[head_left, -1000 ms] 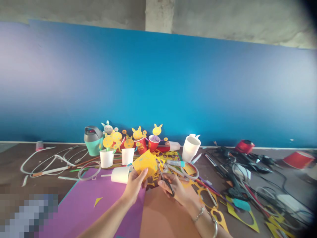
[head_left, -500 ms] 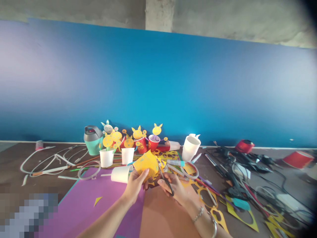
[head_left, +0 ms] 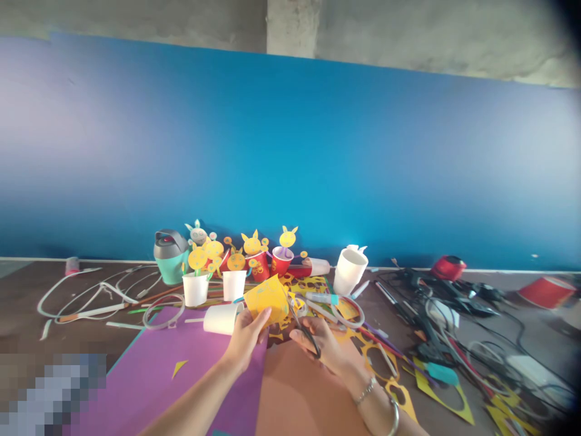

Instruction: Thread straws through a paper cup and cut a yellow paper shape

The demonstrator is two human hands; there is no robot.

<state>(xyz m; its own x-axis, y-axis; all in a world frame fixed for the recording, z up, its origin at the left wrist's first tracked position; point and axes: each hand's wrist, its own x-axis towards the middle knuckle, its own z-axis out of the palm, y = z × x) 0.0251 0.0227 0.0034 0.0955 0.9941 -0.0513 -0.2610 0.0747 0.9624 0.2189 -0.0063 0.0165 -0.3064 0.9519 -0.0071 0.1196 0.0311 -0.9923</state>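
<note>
Between the thumb and fingers of my left hand [head_left: 247, 340] is a piece of yellow paper [head_left: 265, 300] with faint markings. My right hand [head_left: 320, 346] grips dark-handled scissors [head_left: 309, 340], whose blades point up and away at the paper's right edge. Whether the blades are closed on the paper I cannot tell. Both hands hover over a purple sheet [head_left: 158, 369] and a brown sheet [head_left: 299, 387]. Just left of my left hand, a white paper cup [head_left: 220, 319] lies on its side. A small yellow scrap [head_left: 180, 368] rests on the purple sheet.
Behind my hands stand cups with yellow paper animal faces [head_left: 252, 243], beside a teal bucket-like container [head_left: 170, 260]. A tall white cup [head_left: 349, 272] is further right. Cut yellow paper [head_left: 399, 393], black cables [head_left: 454, 303] and a red cup [head_left: 544, 293] lie to the right.
The yellow paper has turned slightly in my left hand, and its strip beside the blades has shifted. My right hand and the scissors stay nearly in place.
</note>
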